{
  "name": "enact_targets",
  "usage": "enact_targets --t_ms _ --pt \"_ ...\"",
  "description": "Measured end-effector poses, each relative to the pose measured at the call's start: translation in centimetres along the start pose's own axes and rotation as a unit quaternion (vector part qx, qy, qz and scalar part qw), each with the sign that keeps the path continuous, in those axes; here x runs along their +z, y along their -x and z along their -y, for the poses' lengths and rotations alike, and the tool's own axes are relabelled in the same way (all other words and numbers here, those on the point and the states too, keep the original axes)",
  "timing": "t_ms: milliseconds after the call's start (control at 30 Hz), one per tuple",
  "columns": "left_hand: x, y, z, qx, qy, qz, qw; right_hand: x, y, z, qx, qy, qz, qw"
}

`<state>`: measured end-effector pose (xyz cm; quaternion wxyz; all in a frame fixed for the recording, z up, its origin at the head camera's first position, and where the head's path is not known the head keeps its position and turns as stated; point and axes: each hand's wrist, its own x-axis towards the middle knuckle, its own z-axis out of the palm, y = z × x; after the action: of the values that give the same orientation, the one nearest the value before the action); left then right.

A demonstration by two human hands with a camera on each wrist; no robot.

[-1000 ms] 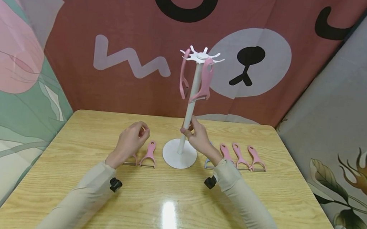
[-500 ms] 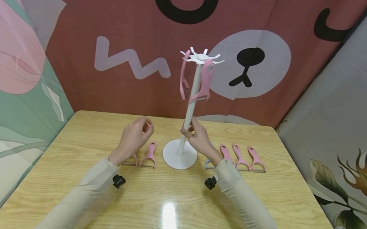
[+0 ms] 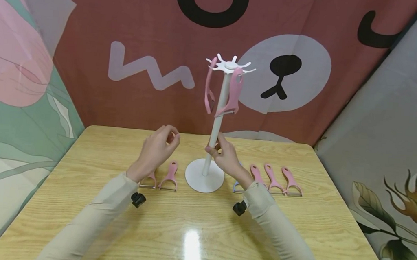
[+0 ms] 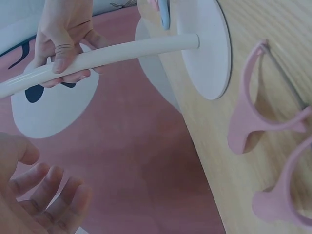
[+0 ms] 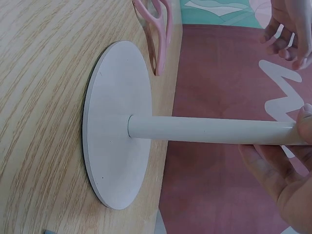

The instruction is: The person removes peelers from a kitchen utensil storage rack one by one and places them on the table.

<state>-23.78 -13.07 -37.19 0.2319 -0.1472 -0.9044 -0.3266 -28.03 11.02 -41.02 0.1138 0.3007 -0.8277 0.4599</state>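
A white stand (image 3: 216, 124) with a ring of hooks on top rises from a round base on the table. My right hand (image 3: 227, 156) grips its pole, fingers and thumb round it above the base. Two pink Y-shaped peelers hang from the hooks, one peeler (image 3: 207, 87) at the left and another peeler (image 3: 235, 90) at the front. My left hand (image 3: 157, 148) hovers left of the pole, its fingers loosely curled; the left wrist view shows nothing in it. Below it, two pink peelers lie on the table, the nearer to the base being this peeler (image 3: 171, 173).
Right of the base, a blue peeler (image 3: 237, 186) lies partly hidden by my right wrist. Beside it are three pink peelers, the outermost peeler (image 3: 290, 180) farthest right. The wooden table (image 3: 160, 232) meets a printed cloth backdrop (image 3: 140, 104) behind the stand.
My left hand has moved up and to the right, away from the peelers at the left and toward the pole. My right hand keeps its hold on the stand.
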Motion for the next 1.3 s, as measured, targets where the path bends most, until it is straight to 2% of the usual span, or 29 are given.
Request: enact_targets --t_ms 433,700,1000,1300 --pt "-0.3 -1.7 -1.7 0.018 0.037 -0.015 0.999 -0.1 0.1 -0.1 -0.006 0.0 -0.003 1.0" --pt "-0.4 -1.9 -2.2 0.035 0.066 -0.022 0.997 -0.1 0.1 -0.2 -0.011 -0.001 -0.003 1.0" --pt "-0.6 -2.6 -2.8 0.07 0.085 -0.063 0.9919 -0.1 0.1 -0.2 -0.012 -0.005 -0.001 1.0" --pt "-1.2 -3.5 -3.5 0.079 0.118 -0.066 0.9876 -0.1 0.1 -0.3 -0.014 -0.003 -0.002 1.0"
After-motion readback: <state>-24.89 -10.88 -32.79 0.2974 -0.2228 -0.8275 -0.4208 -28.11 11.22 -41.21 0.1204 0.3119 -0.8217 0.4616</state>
